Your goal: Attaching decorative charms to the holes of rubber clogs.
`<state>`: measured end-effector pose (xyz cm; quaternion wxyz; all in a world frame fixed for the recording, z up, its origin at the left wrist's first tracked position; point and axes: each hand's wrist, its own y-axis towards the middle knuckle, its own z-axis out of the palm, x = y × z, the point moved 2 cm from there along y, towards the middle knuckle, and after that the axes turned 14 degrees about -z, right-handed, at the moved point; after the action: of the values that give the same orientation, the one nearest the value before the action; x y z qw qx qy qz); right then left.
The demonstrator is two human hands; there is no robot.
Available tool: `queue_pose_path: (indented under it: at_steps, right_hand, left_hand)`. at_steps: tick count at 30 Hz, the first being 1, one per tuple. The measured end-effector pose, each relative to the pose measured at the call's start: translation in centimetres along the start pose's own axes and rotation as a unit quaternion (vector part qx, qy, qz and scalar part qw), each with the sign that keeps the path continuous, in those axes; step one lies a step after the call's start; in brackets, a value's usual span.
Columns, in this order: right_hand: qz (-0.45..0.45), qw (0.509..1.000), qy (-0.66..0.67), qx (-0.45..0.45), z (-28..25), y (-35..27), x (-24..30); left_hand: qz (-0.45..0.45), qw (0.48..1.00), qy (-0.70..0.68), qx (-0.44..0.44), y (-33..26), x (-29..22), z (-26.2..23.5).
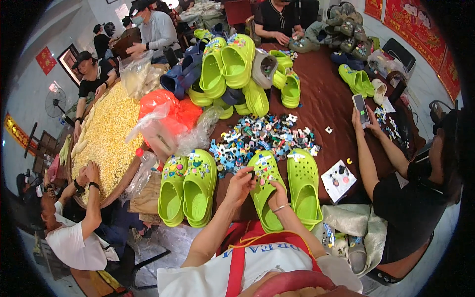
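Observation:
My left hand pinches a small black shoe charm between thumb and fingertips. It is at the left side of a lime-green clog, whose toe carries several colourful charms. Gripping that clog's right side is my right hand, its thumb near the foot opening and its other fingers mostly hidden. To the right lies the matching clog, with a white charm near its toe and many open holes. A decorated green pair, including this clog, stands to the left. Beyond the clogs spreads a pile of loose charms.
Stacked green clogs and navy clogs rise beyond the charms. Red and clear plastic bags lie left, by a bottle. A white card with charms is at right, near a person holding a phone. Others sit around corn kernels.

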<state>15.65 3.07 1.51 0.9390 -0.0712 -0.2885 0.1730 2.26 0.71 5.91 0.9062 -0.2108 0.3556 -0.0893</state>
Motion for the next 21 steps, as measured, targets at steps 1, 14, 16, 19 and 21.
queue_pose_path:
  at_steps: [1, 14, 16, 19, 21]
  right_hand:
    - [0.014, 1.000, 0.014, 0.013, 0.1, -0.4, 0.2]
    - [0.011, 1.000, 0.016, -0.017, 0.9, -0.5, 0.3]
    - [0.012, 1.000, 0.019, -0.015, 1.4, -0.6, 0.7]
    - [0.017, 0.999, 0.012, -0.026, 0.4, -0.1, 0.2]
    - [0.007, 1.000, 0.003, -0.020, 0.4, -0.1, 0.2]
  left_hand:
    - [0.013, 0.998, 0.056, -0.009, -0.4, -0.1, 0.1]
    - [0.017, 0.975, -0.160, 0.154, 0.3, -7.4, 1.0]
    - [0.006, 0.970, -0.176, 0.168, 0.4, -6.5, 0.8]
    - [0.003, 0.974, -0.159, 0.163, 0.2, -6.0, 0.9]
    - [-0.003, 0.973, -0.159, 0.166, 0.5, -5.6, 0.5]
